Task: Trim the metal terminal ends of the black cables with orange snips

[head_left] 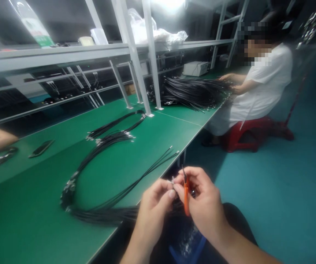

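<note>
Cables curving across lower left look light, springy, easiest held behind their slick tips; at lower centre, left hand and right hand meet, pinching apparently a cable end, the right also gripping orange snips.

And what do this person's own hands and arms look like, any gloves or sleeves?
The left hand and right hand are ordinary human hands without gloves. No ring, bracelet or marking shows. Both forearms look bare, with no sleeve in view.
</note>
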A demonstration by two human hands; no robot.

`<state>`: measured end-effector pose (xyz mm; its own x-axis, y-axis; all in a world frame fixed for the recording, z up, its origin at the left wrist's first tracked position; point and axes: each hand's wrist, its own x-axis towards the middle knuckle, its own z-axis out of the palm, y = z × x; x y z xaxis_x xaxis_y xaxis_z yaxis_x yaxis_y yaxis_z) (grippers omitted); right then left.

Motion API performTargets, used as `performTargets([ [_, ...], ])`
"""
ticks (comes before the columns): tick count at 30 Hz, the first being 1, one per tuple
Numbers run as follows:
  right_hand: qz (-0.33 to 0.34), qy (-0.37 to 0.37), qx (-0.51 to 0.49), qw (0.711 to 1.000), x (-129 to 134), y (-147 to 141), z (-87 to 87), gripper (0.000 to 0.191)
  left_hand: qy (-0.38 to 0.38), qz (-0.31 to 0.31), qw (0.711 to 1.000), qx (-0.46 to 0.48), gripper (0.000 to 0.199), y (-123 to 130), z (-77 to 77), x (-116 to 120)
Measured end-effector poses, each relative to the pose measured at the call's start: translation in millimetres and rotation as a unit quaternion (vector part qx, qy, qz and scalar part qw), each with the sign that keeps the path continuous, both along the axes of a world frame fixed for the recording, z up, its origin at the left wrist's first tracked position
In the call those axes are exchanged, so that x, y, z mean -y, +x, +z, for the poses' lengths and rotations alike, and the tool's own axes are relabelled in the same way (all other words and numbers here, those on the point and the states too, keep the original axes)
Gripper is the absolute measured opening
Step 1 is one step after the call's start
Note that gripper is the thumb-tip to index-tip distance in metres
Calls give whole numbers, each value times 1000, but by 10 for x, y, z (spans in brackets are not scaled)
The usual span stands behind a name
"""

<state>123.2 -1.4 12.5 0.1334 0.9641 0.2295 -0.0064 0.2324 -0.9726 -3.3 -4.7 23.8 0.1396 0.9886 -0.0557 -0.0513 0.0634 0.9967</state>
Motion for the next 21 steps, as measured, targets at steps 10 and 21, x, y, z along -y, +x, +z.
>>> performTargets([
  [10, -44, 56, 111, 991, 66, -11, 29, 29, 10, 11, 1000, 4, 12, 26, 5, 54],
  [21, 0, -35, 56, 998, 219, 152, -74, 39, 45, 119, 991, 30, 6, -43, 1, 0],
])
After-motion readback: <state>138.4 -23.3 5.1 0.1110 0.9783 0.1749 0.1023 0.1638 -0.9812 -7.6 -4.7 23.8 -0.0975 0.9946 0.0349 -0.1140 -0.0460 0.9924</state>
